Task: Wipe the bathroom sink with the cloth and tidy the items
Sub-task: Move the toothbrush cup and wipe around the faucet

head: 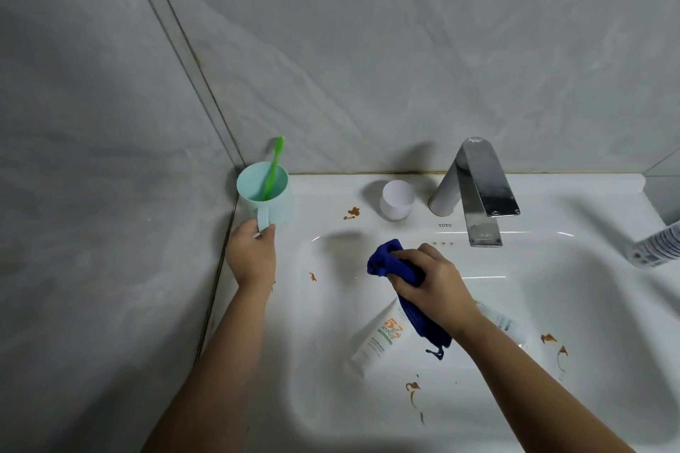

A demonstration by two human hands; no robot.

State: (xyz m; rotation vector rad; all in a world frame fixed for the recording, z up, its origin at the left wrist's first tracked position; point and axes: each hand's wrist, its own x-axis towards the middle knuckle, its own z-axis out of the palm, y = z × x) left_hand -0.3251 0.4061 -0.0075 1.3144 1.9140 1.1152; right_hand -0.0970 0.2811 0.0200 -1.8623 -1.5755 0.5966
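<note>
Head-worn view down onto sink (574, 200)

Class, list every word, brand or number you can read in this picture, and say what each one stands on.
"TUTU": on the sink rim beside the tap.
"5": large orange numeral on the white tube; its other print is blurred.
Bottle at the right edge: print too small to read.

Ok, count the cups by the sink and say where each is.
2. A teal mug holding a green toothbrush is at the back left corner, its handle gripped by the left hand; a white cup stands just left of the faucet. None looks hidden.
</note>
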